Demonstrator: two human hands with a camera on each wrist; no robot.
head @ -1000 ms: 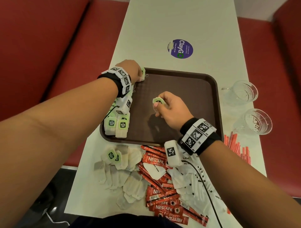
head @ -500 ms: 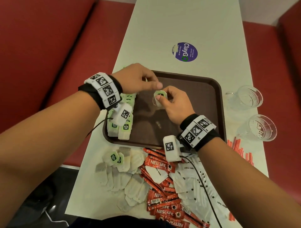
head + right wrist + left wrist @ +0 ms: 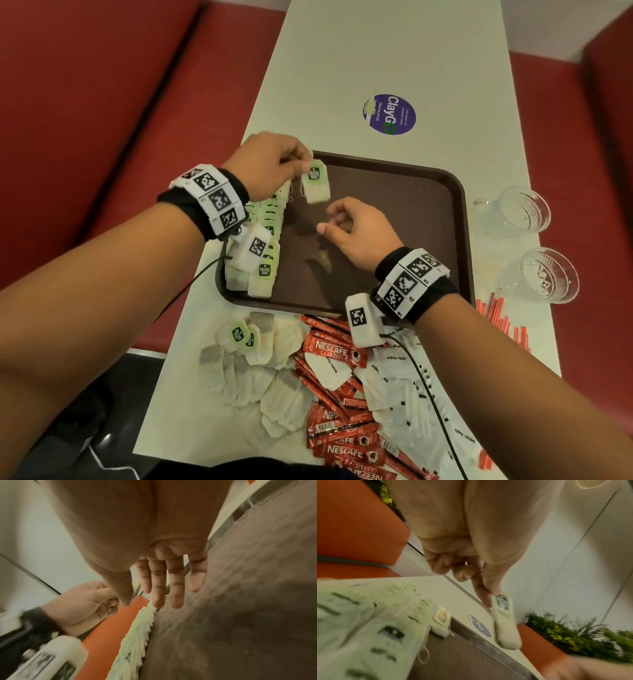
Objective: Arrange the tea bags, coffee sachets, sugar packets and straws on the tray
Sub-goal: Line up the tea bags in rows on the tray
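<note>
Two glasses (image 3: 524,212) stand right of the tray (image 3: 459,205); left hand (image 3: 270,168) pinches a tea bag (image 3: 317,186), right hand (image 3: 356,229) relaxed, empty.

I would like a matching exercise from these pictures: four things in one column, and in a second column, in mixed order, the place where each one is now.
Things:
1. tea bag
2. row of tea bags
3. coffee sachets
4. glass cups

Places:
A. on the table, right of the tray
B. on the table, near side of the tray
C. hanging from the left hand, above the tray
D. along the tray's left edge

Pairs: 1-C, 2-D, 3-B, 4-A
</note>
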